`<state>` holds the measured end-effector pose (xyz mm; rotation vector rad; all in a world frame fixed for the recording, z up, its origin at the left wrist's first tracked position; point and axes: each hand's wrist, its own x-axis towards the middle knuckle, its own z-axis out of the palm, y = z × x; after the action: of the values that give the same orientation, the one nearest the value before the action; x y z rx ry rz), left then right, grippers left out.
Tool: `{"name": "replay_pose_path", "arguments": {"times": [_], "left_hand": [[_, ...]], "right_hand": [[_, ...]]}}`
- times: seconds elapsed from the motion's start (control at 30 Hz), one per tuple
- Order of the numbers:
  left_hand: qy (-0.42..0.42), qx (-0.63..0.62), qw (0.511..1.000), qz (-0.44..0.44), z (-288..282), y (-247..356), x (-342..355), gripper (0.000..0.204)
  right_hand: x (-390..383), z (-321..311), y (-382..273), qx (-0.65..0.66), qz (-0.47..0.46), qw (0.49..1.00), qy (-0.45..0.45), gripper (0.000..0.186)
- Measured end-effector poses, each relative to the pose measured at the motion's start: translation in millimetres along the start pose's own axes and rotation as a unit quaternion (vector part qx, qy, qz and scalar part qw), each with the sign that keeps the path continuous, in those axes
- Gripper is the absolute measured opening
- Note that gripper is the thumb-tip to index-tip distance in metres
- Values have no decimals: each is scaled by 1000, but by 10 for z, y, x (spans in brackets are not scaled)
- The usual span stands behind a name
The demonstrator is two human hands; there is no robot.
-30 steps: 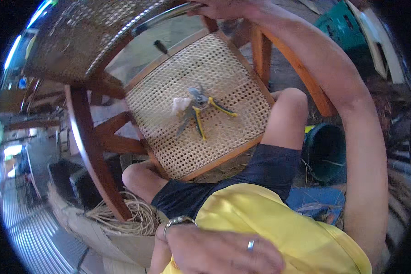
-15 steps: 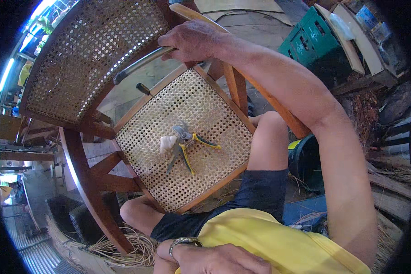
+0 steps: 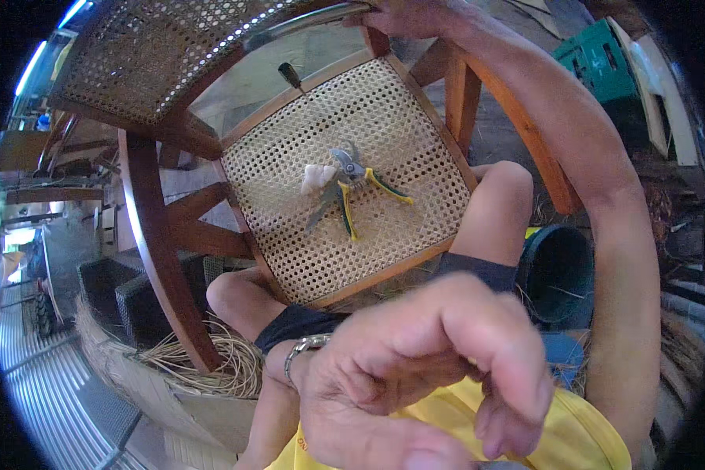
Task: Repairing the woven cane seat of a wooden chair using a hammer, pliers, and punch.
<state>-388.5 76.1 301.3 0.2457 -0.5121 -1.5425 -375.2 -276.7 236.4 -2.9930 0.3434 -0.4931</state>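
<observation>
My left hand (image 3: 415, 360), with a metal-band watch (image 3: 301, 352) at its wrist, is raised in front of my yellow shirt (image 3: 580, 423). Its fingers are loosely curled, the thumb stands apart, and I see nothing held. At the top, my right hand (image 3: 415, 17) closes round a slim grey rod (image 3: 305, 25) by the chair's backrest; its fingertips are partly hidden. Between my knees is the woven cane seat (image 3: 290, 227) of a wooden chair. Pruning shears (image 3: 356, 172) with yellow-green handles lie spread on it, touching a whitish lump (image 3: 316, 178).
The cane backrest (image 3: 145, 59) rises at upper left. A dark-tipped tool (image 3: 290, 76) sits at the seat's far rail. Coiled cane strands (image 3: 219, 364) lie at lower left. A dark green bucket (image 3: 560, 270) stands by my right knee, with a green crate (image 3: 599, 63) beyond.
My left hand has risen from my lap toward the camera. The view has shifted, so chair and shears appear higher and further right. My right hand stays at the backrest with the rod.
</observation>
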Motion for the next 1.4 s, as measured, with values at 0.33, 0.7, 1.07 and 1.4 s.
{"name": "replay_pose_path", "arguments": {"times": [0.33, 0.7, 1.07, 1.4], "left_hand": [[-270, -88, 951, 125, -471, -317, -139, 31], [-268, 12, 961, 66, -356, -96, 53, 43], [-346, -58, 915, 197, -469, -146, 260, 61], [-307, 139, 941, -44, -627, 244, -70, 60]], "right_hand": [[7, -65, -111, -3, 44, 999, -30, 30], [18, 34, 61, -151, -80, 985, 39, 40], [-24, 93, -33, -32, 15, 999, -36, 26], [-39, 65, -75, -26, 30, 998, 46, 34]]}}
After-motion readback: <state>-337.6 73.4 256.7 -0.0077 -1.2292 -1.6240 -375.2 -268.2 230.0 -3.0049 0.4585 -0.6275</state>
